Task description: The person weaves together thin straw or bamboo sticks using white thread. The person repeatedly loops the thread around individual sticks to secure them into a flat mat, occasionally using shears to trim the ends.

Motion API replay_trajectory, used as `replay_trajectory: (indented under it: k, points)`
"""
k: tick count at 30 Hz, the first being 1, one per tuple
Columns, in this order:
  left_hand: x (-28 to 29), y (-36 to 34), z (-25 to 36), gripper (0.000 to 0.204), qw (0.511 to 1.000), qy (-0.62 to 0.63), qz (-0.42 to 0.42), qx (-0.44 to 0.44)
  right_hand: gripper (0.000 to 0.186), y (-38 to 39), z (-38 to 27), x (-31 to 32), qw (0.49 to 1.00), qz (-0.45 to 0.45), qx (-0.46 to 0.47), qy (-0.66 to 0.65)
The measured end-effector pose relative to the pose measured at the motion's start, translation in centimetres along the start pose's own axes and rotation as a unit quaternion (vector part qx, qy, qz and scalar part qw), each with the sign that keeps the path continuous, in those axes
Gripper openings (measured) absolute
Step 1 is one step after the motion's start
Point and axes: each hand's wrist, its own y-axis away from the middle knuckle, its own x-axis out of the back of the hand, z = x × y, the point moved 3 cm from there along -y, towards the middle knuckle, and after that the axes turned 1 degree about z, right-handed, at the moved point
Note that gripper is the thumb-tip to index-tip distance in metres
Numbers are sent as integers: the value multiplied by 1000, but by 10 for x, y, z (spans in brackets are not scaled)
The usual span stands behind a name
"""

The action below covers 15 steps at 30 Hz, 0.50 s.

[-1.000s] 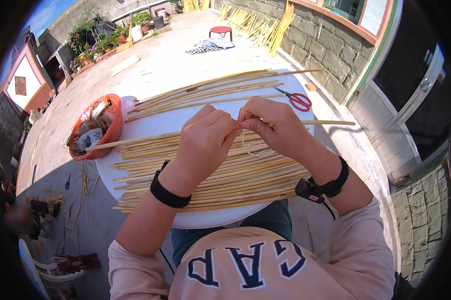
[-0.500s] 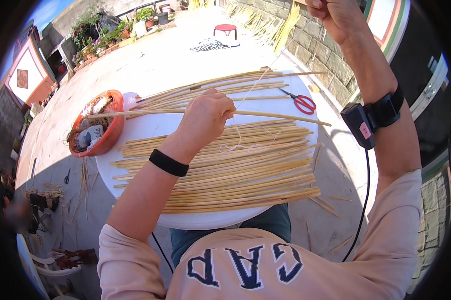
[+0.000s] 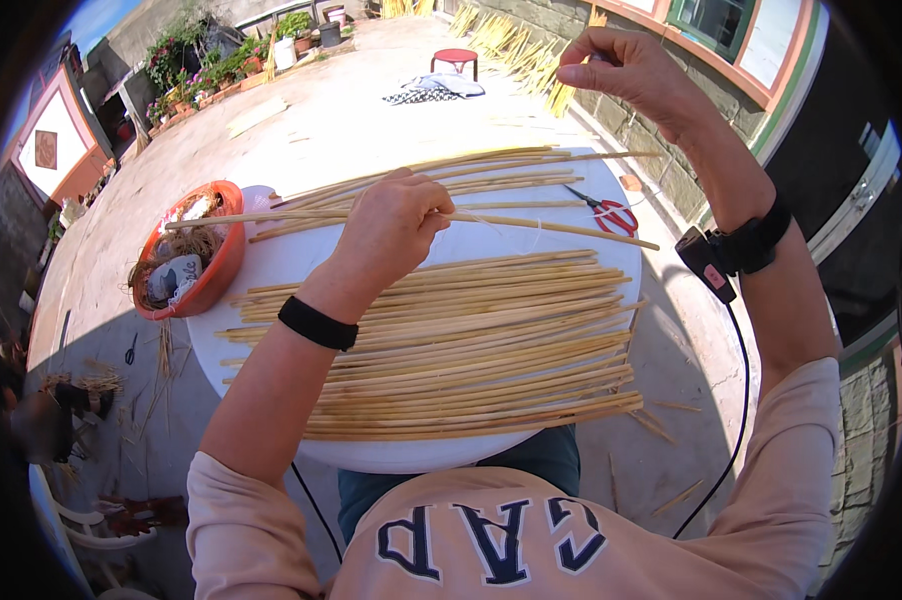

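Observation:
My left hand [image 3: 393,228] is closed around a long pale-yellow stalk [image 3: 561,229], held roughly level above the round table. White thread [image 3: 511,222] trails in thin loops by its fingertips. Higher up and to the right, my right hand [image 3: 636,85] is raised with thumb and fingers curled together; whatever they pinch is too small to make out. Beneath the left forearm lies a broad row of straw-coloured stalks [image 3: 481,345], side by side. A smaller group of stalks [image 3: 501,163] lies beyond the left hand. Scissors with red handles [image 3: 619,220] rest near the right table edge.
An orange basin [image 3: 233,245] holding fibres and a bundle stands on the left of the white table [image 3: 441,457]. A black cable [image 3: 746,400] hangs from my right forearm. Farther off are a red stool [image 3: 455,56], potted plants [image 3: 221,75] and a stone wall [image 3: 631,120].
My right hand has come down and a little left. The thread, earlier stretched taut between both hands, now hangs loose near the left one. My left hand has shifted slightly left with the stalk.

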Motion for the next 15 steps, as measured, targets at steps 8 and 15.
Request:
replay_trajectory:
  k: [8, 15]
  points:
    - [3, -9, 6, 9, 1000, 14, -4, 10, 21, 28, -14, -114, 966, -237, -76, -66]
    - [-5, -11, -2, 7, 1000, 18, -11, 1, 13, 25, -5, -114, 977, -212, -35, 14]
